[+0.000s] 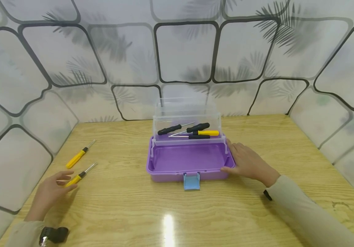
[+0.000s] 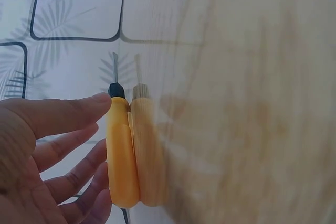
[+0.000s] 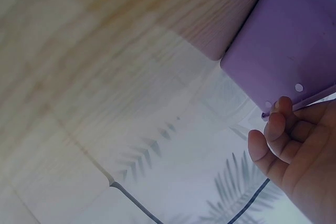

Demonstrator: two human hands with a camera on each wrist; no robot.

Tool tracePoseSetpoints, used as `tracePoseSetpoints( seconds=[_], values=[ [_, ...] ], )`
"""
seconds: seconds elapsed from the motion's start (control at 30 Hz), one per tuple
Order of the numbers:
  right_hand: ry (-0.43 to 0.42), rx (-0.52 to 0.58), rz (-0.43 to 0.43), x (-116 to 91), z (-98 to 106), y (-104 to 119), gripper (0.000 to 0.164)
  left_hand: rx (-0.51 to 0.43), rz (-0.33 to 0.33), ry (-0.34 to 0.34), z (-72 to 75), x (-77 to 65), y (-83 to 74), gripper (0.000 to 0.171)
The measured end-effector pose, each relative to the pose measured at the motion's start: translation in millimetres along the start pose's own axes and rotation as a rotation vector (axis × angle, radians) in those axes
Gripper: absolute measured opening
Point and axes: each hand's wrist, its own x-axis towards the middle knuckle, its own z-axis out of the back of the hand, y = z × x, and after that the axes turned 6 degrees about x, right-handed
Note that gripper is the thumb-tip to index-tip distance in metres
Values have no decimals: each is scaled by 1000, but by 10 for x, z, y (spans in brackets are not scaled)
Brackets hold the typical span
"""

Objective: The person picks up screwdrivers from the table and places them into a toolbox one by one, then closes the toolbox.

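A yellow-handled screwdriver (image 1: 77,178) lies on the table (image 1: 118,206) between the spread thumb and fingers of a person's left hand (image 1: 49,192), near a second yellow screwdriver (image 1: 78,156). The right hand (image 1: 249,161), also spread, rests against the right end of a purple toolbox (image 1: 164,177), four more screwdrivers (image 1: 207,133) showing at its clear lid (image 1: 186,112).

No text, label, brand, number or sign can be read on the purple toolbox (image 1: 166,177), the yellow-handled screwdrivers (image 1: 76,159), the tabletop (image 1: 127,206) or the patterned wall covering (image 1: 186,53) in any view.
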Motion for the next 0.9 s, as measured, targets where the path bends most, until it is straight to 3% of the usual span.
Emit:
tracePoseSetpoints(
  seconds=[0.9],
  values=[
    [29, -2, -11, 3, 13, -2, 102, 55, 38, 109, 16, 44, 15, 57]
  ],
)
